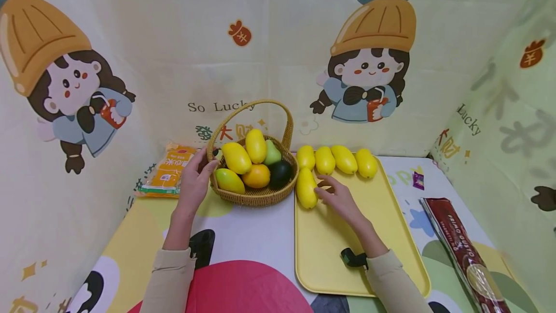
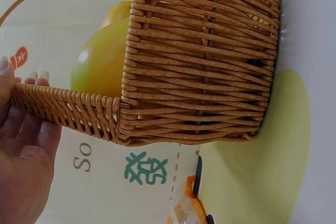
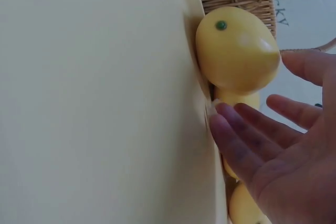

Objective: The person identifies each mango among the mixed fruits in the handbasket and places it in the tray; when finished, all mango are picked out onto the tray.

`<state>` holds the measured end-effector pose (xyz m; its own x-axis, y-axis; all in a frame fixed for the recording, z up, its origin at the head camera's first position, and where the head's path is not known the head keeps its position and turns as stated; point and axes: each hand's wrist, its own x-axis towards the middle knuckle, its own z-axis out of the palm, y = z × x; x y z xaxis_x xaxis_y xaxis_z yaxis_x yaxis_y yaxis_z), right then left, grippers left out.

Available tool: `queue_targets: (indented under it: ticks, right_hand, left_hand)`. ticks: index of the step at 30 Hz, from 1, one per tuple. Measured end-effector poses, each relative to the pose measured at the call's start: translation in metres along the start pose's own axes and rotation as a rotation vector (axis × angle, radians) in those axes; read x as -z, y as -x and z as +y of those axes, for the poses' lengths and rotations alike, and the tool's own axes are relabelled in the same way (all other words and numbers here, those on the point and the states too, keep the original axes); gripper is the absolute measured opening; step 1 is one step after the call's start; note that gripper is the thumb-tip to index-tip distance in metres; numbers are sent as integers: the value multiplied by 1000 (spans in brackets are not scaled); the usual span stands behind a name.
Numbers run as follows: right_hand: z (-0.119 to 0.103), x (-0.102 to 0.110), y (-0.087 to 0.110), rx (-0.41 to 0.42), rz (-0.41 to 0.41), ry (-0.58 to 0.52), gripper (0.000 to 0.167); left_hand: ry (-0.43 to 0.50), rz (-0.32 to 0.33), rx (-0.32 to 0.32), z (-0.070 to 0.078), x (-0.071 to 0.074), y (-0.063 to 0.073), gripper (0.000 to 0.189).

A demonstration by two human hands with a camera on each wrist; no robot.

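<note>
A wicker basket (image 1: 254,199) stands at the middle of the table, filled with yellow mangoes (image 1: 236,157), an orange fruit (image 1: 256,176), a light green fruit (image 1: 272,152) and a dark one (image 1: 281,175). My left hand (image 1: 195,180) grips the left side of its handle (image 2: 65,106), fingers behind it in the left wrist view. On the yellow tray (image 1: 352,255) one yellow mango (image 1: 307,188) lies along the left edge. Beside it is my right hand (image 1: 340,200), fingers spread and slightly bent, thumb tip at the mango's side (image 3: 239,51) in the right wrist view.
Several more yellow mangoes (image 1: 344,159) line the tray's far end. An orange-and-clear food bag (image 1: 169,170) lies left of the basket. Right of the tray are a small purple packet (image 1: 418,180) and a long dark red spaghetti pack (image 1: 462,250). A printed cloth wall (image 1: 278,71) rises behind.
</note>
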<state>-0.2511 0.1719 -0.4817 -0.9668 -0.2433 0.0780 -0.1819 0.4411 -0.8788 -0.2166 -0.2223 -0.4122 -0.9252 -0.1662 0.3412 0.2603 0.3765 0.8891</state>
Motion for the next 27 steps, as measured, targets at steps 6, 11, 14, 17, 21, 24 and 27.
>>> queue_targets:
  ticks: [6, 11, 14, 17, 21, 24, 27]
  right_hand:
    - [-1, 1, -5, 107, 91, 88, 44]
    - [-5, 1, -12, 182, 118, 77, 43]
    - [-9, 1, -18, 206, 116, 80, 43]
    - [-14, 0, -26, 218, 120, 93, 44]
    - [-26, -2, -37, 243, 120, 111, 44]
    - [-35, -6, -45, 264, 116, 115, 42]
    - [-44, -13, -56, 278, 113, 120, 41]
  left_hand:
    - [6, -4, 9, 0, 0, 0, 47]
    - [-5, -5, 35, 6, 0, 1, 45]
    - [-13, -8, 45, 17, 0, 4, 44]
    - [-7, -11, 51, 26, 0, 6, 43]
    - [13, -12, 53, 24, 0, 5, 44]
    - [16, -11, 38, 11, 0, 2, 46]
    - [23, -5, 9, 0, 1, -1, 47]
